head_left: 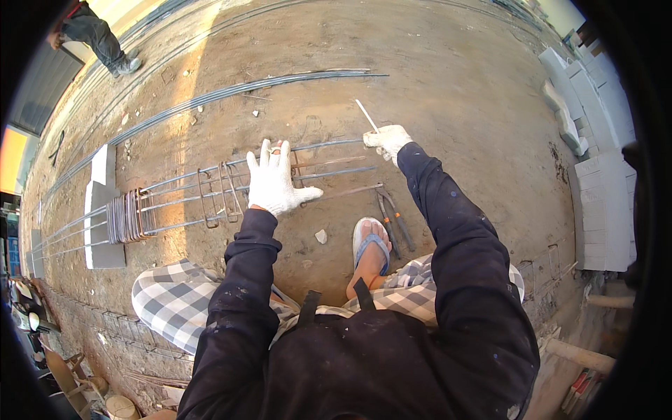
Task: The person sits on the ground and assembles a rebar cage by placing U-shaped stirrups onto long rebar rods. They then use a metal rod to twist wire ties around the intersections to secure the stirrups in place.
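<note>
Far left: one other person (101, 38), upper body cut off by the rim. At least two white blocks (105, 253) under the bars, partly hidden by what lies over them.

Next: one tight bundle of metal hoops (129, 218) around the long bars (175, 201); hoops too packed to count. Several bars run left to right; exact number unclear, since they overlap and pass behind the glove. To the right, at least three loose hoops (210, 199) stand spaced apart around the bars.

Left hand (273, 180), white glove: back of hand up, fingers spread wide and pointing away from the body, thumb out to the right. Nothing seen in its grip. It covers part of the bars; contact with them cannot be told. Forearm comes up from below, sleeve dark.

Centre: one small stone (321, 236); one foot in a sandal (371, 245), the other foot not made out. Just right of it, one pair of pliers (392, 222) on the ground, handles toward the body.

Right hand (388, 142), white glove: fingers curled closed on one thin white stick (367, 115), which slants up and left; its lower end is hidden in the fist. Arm reaches forward, angled left.

Far right: stacked white blocks (605, 210), cut off by the rim, uncounted.
</note>
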Action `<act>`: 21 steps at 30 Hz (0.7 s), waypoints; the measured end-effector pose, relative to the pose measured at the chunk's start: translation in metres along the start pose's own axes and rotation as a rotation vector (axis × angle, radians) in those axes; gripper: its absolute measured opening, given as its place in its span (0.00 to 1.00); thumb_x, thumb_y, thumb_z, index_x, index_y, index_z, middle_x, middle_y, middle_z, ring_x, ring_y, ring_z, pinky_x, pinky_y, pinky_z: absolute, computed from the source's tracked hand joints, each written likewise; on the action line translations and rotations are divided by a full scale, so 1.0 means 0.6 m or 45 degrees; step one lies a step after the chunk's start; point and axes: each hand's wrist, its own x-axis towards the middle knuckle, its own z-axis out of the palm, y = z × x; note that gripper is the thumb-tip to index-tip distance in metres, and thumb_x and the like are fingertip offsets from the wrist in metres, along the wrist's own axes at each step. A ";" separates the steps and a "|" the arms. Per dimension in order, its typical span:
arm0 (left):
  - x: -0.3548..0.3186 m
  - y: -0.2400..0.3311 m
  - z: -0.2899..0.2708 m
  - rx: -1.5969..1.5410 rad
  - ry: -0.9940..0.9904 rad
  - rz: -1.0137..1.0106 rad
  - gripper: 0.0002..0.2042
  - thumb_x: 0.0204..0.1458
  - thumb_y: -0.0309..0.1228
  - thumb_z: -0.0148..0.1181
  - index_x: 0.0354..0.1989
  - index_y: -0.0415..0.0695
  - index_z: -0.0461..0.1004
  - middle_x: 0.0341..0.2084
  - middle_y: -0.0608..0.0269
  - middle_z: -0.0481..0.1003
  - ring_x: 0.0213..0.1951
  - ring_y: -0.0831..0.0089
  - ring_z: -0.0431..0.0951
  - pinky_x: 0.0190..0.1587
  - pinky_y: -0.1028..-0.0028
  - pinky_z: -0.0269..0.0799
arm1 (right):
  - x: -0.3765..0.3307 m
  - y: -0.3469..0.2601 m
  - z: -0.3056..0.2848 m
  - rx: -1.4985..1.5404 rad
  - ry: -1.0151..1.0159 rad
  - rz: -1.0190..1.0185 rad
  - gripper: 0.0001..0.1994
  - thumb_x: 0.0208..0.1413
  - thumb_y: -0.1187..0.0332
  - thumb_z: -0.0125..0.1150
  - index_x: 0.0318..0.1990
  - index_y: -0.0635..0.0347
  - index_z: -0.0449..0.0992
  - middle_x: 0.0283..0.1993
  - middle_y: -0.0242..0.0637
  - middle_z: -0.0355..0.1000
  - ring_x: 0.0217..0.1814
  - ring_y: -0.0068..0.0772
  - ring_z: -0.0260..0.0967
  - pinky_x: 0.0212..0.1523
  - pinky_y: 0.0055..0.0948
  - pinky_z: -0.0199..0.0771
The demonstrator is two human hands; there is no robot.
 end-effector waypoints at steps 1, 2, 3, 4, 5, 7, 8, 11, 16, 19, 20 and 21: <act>0.003 -0.001 -0.005 -0.011 -0.138 0.021 0.63 0.30 0.67 0.69 0.69 0.32 0.50 0.69 0.43 0.53 0.72 0.48 0.45 0.69 0.42 0.37 | -0.002 0.000 -0.003 0.020 -0.044 0.024 0.10 0.50 0.68 0.72 0.37 0.63 0.81 0.27 0.34 0.77 0.17 0.16 0.60 0.13 0.20 0.55; 0.004 -0.002 -0.008 -0.004 -0.191 0.026 0.66 0.29 0.66 0.70 0.70 0.31 0.46 0.70 0.43 0.51 0.73 0.48 0.43 0.70 0.43 0.36 | -0.005 0.002 -0.007 -0.015 -0.085 -0.005 0.12 0.52 0.63 0.71 0.38 0.62 0.81 0.28 0.34 0.77 0.18 0.17 0.61 0.15 0.21 0.58; 0.003 -0.002 -0.011 -0.003 -0.235 0.027 0.66 0.29 0.66 0.70 0.70 0.31 0.46 0.70 0.43 0.51 0.73 0.48 0.42 0.70 0.44 0.36 | -0.007 0.003 -0.015 -0.079 -0.074 0.003 0.13 0.53 0.60 0.69 0.38 0.62 0.81 0.29 0.35 0.77 0.18 0.17 0.61 0.15 0.21 0.58; 0.002 -0.004 -0.012 -0.004 -0.243 0.035 0.66 0.28 0.66 0.70 0.70 0.31 0.45 0.70 0.43 0.50 0.73 0.48 0.42 0.70 0.45 0.36 | -0.006 0.002 -0.024 -0.130 -0.081 0.026 0.15 0.54 0.58 0.68 0.38 0.62 0.81 0.30 0.35 0.78 0.18 0.17 0.61 0.16 0.21 0.59; -0.002 -0.006 -0.011 -0.007 -0.255 0.042 0.66 0.28 0.66 0.70 0.70 0.31 0.45 0.70 0.43 0.50 0.73 0.48 0.41 0.70 0.45 0.35 | -0.005 0.001 -0.035 -0.153 -0.111 0.037 0.16 0.56 0.56 0.66 0.39 0.62 0.81 0.31 0.36 0.78 0.19 0.17 0.61 0.16 0.21 0.60; -0.009 -0.011 -0.001 -0.022 -0.205 0.049 0.65 0.29 0.64 0.71 0.70 0.32 0.46 0.70 0.42 0.50 0.73 0.47 0.42 0.71 0.46 0.35 | -0.002 -0.001 -0.055 -0.461 -0.050 -0.358 0.15 0.59 0.58 0.61 0.44 0.61 0.80 0.37 0.37 0.79 0.27 0.25 0.70 0.29 0.26 0.71; -0.012 -0.015 0.008 -0.032 -0.132 0.070 0.64 0.30 0.63 0.71 0.70 0.32 0.47 0.70 0.42 0.50 0.73 0.47 0.42 0.71 0.47 0.35 | 0.001 -0.005 -0.064 -0.684 -0.036 -0.607 0.14 0.59 0.61 0.60 0.45 0.61 0.80 0.39 0.36 0.79 0.30 0.26 0.71 0.33 0.26 0.72; -0.017 -0.033 0.037 -0.184 0.038 0.034 0.57 0.36 0.57 0.71 0.70 0.34 0.49 0.70 0.41 0.50 0.73 0.46 0.42 0.71 0.48 0.35 | 0.015 -0.025 -0.068 -1.058 -0.179 -0.805 0.12 0.58 0.67 0.60 0.46 0.58 0.81 0.37 0.33 0.79 0.37 0.28 0.74 0.45 0.28 0.73; 0.009 -0.081 0.061 -0.004 0.373 0.077 0.18 0.52 0.32 0.59 0.53 0.46 0.74 0.49 0.56 0.76 0.59 0.52 0.69 0.64 0.50 0.53 | 0.068 -0.089 -0.013 -1.215 -0.414 -0.682 0.11 0.51 0.62 0.62 0.40 0.52 0.84 0.36 0.38 0.81 0.37 0.39 0.77 0.40 0.34 0.75; 0.035 -0.118 0.050 -0.115 0.116 0.037 0.17 0.51 0.32 0.60 0.51 0.49 0.76 0.44 0.60 0.79 0.54 0.60 0.73 0.56 0.55 0.59 | 0.103 -0.110 0.034 -1.333 -0.742 -0.583 0.14 0.49 0.57 0.64 0.40 0.50 0.85 0.38 0.37 0.81 0.37 0.39 0.77 0.40 0.36 0.75; 0.042 -0.125 0.047 -0.133 0.123 0.071 0.14 0.51 0.33 0.60 0.47 0.50 0.79 0.39 0.63 0.80 0.47 0.63 0.76 0.50 0.57 0.61 | 0.112 -0.111 0.049 -1.394 -0.819 -0.685 0.14 0.49 0.57 0.64 0.40 0.49 0.85 0.38 0.37 0.81 0.36 0.38 0.77 0.39 0.36 0.76; 0.047 -0.131 0.044 -0.146 0.093 0.103 0.13 0.51 0.33 0.60 0.46 0.49 0.79 0.38 0.61 0.80 0.46 0.62 0.76 0.49 0.60 0.61 | 0.119 -0.111 0.062 -1.479 -0.892 -0.755 0.14 0.49 0.56 0.64 0.41 0.49 0.85 0.38 0.37 0.81 0.35 0.37 0.78 0.39 0.36 0.76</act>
